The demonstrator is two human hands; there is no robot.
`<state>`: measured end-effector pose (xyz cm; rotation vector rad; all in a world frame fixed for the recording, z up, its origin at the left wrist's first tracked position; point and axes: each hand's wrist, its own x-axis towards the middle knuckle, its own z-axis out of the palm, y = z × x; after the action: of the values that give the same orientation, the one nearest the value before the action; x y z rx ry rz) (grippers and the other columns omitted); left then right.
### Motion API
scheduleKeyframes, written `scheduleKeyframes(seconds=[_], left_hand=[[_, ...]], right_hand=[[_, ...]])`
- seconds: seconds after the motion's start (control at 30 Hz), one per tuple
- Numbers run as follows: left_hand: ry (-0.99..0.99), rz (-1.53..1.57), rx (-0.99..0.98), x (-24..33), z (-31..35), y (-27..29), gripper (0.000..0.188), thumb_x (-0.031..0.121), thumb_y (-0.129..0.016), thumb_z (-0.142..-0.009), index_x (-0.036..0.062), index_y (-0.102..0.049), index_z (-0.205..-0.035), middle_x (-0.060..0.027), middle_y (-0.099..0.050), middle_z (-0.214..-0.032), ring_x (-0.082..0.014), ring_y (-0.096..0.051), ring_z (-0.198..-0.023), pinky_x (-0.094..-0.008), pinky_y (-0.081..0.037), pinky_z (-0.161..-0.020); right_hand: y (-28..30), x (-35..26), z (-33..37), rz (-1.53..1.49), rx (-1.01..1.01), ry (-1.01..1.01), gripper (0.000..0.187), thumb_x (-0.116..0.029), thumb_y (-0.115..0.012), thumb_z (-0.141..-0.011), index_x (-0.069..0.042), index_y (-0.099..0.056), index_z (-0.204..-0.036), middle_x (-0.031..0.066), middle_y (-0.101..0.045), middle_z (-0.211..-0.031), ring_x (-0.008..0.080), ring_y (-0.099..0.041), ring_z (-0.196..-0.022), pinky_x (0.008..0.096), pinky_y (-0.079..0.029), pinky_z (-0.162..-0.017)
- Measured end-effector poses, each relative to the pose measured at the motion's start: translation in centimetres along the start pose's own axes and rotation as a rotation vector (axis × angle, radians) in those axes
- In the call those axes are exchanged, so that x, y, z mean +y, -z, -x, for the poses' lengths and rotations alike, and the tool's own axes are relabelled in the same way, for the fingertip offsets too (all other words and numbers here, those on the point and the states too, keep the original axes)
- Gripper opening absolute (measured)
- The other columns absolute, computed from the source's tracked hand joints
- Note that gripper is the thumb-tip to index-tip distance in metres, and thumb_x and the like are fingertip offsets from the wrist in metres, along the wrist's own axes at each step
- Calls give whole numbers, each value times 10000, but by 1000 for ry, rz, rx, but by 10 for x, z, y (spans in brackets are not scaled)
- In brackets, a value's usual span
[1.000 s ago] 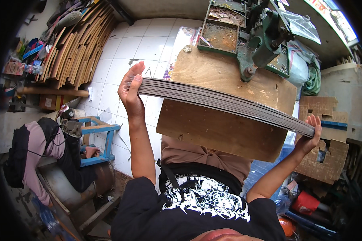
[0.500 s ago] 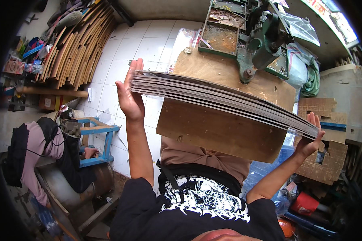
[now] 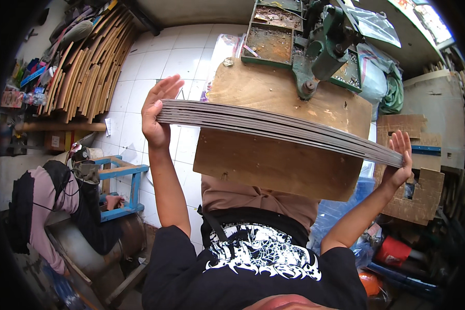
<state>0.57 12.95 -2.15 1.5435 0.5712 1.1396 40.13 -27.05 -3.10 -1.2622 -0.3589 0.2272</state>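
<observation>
A stack of thin, long grey boards (image 3: 274, 128) spans the space between my two hands above a brown wooden work board (image 3: 274, 163). Its edges face up, lying nearly flush with one another. My left hand (image 3: 157, 114) presses its palm against the stack's left end, fingers stretched upward. At the lower right end, my right hand (image 3: 399, 161) bears on the boards with its palm, fingers also extended. Beyond the stack, a green metal hand press (image 3: 323, 59) stands at the far edge of the work board.
Green metal trays (image 3: 271, 44) with small bits lie beside the press. Cut cardboard pieces (image 3: 423, 199) sit at right. Many brown sheets (image 3: 90, 70) lean at the far left. Another person (image 3: 41, 201) is at the left near a blue-framed stool (image 3: 134, 188).
The boards' edges, staggered and fanned before, now line up more closely. My left hand has shifted slightly left and down, and its fingers lean more to the right. The whole view has moved a little.
</observation>
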Motion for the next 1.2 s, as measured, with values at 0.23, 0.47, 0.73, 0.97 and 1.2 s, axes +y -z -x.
scheduleKeyframes(seconds=[0.23,0.47,0.73,0.97,1.2], left_hand=[[82,200,-128,-7,7,3,563,399,-296,-998,-40,-447,-1316,-263,-591,-1242,-361,-508,-1254,-447,-316,-1118],[26,103,-131,-7,9,2,552,472,-396,-988,-11,-531,-1220,-218,-657,-1085,-284,-616,-1089,-381,-457,-980],[-40,66,167,-22,6,-10,257,217,-520,-928,19,-567,-771,-142,-633,-707,-230,-664,-671,-351,-560,-688],[18,-47,295,-20,2,-17,328,223,-416,-914,2,-542,-706,-168,-595,-653,-265,-622,-606,-378,-544,-640],[-5,18,304,-20,1,-18,289,148,-406,-874,9,-510,-643,-161,-591,-597,-249,-614,-534,-347,-537,-596]], right_hand=[[3,0,3,-34,-150,-27,766,-580,-286,-992,63,-425,-1384,277,-506,-1355,343,-495,-1277,448,-314,-1113],[-5,-4,0,-5,-99,-34,689,-510,-338,-998,66,-442,-1362,295,-523,-1327,350,-500,-1272,452,-309,-1106],[-3,10,-2,9,61,14,440,-198,-486,-938,91,-502,-1269,253,-653,-1119,301,-657,-1028,380,-468,-961],[7,27,-9,37,202,158,282,-139,-521,-894,81,-618,-1040,163,-678,-710,200,-647,-653,291,-507,-723],[4,29,-4,55,279,173,180,-158,-543,-894,5,-618,-914,65,-568,-700,147,-583,-639,312,-544,-625]])
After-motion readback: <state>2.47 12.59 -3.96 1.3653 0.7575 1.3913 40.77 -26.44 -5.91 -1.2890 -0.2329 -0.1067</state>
